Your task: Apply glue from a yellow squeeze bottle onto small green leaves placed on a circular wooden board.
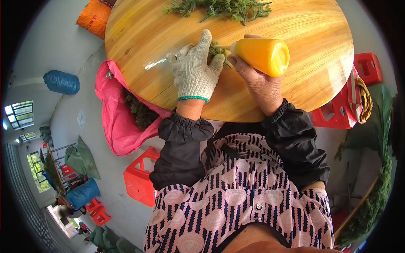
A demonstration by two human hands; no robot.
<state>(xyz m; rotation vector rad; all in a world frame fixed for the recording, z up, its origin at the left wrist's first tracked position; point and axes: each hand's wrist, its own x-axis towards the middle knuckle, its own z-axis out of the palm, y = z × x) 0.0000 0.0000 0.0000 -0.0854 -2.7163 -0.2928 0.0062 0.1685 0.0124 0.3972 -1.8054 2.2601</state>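
My left hand [197,69], in a cream knitted glove with a green cuff edge, lies palm down on the round wooden table [143,38]. Its index finger and thumb are stretched apart. Against them rests a small green artificial sprig [218,51]; whether the fingertips pin it I cannot tell. My bare right hand [257,80] is closed around a yellow squeeze bottle [265,55], tipped on its side. The bottle's narrow pale nozzle points left and reaches the sprig. A heap of green sprigs [225,7] lies farther back on the table.
A pink sack [114,122] with dark contents hangs against the table's left edge. Red plastic stools [139,179] stand at lower left and on the right. An orange bag [93,19] and a blue bundle [61,82] are on the left. Greenery [373,202] lines the lower right.
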